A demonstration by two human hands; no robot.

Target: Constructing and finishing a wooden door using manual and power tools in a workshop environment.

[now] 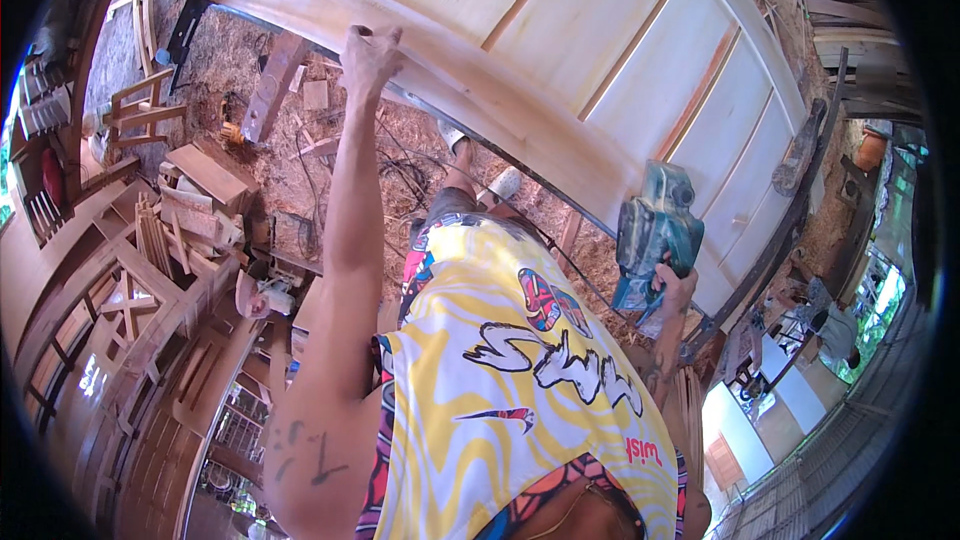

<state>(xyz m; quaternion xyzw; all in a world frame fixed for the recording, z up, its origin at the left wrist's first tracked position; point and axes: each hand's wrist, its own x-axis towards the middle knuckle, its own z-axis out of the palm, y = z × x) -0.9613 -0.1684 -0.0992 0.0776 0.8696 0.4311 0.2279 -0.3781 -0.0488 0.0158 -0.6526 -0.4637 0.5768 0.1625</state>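
A large pale wooden panel (560, 0) with dividing strips and a long edge rail lies across the upper view. My left hand (371, 58) rests at the rail, its fingers curled on the wood near the near edge. At the panel's right part, my right hand (672, 282) grips a dusty teal power tool, apparently an electric planer (652, 215), which sits on the rail. A dark cord runs below the panel, past my legs and sandalled feet.
Wood shavings (310, 110) cover the floor. Stacked timber and wooden frames (150, 290) crowd the left, with offcuts (210, 175) nearer the panel. A dark beam (765, 285) runs along the right. Another person (835, 335) is at the far right among boards.
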